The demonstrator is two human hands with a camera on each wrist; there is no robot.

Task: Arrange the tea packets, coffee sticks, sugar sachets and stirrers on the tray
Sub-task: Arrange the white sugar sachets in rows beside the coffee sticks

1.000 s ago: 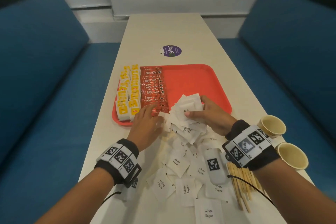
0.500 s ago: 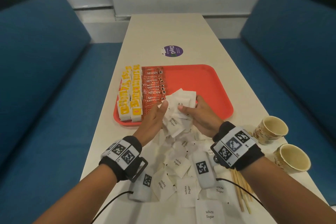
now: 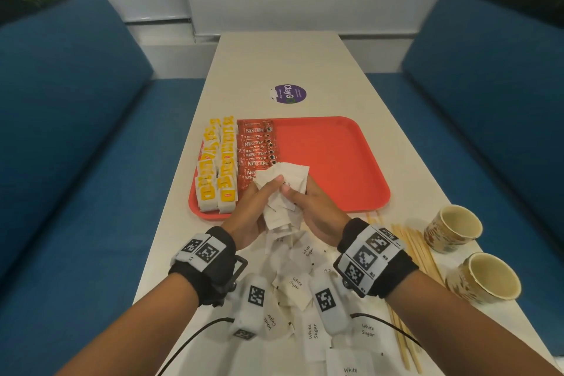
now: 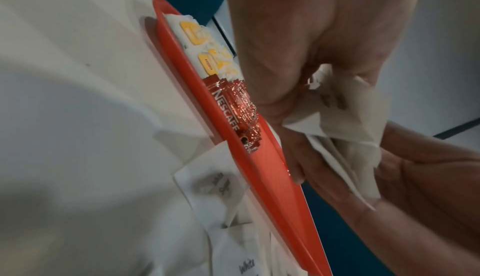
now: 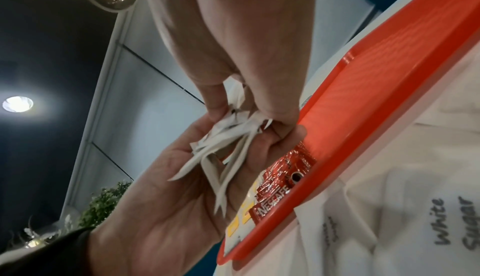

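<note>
Both hands hold one bunch of white sugar sachets upright, lifted over the near edge of the red tray. My left hand grips the bunch from the left, my right hand from the right, thumbs pinching its top. The wrist views show the same bunch squeezed between the palms. On the tray's left side lie two rows of yellow tea packets and a row of red coffee sticks. Loose sugar sachets lie scattered on the table below my wrists. Wooden stirrers lie to the right.
Two paper cups stand near the table's right edge beside the stirrers. A purple round sticker sits beyond the tray. Blue benches flank the narrow table. The tray's right half is bare.
Both hands gathered sachets from the pile at the tray's edge, pressed them together and raised them into an upright bunch. The head view shifted slightly.
</note>
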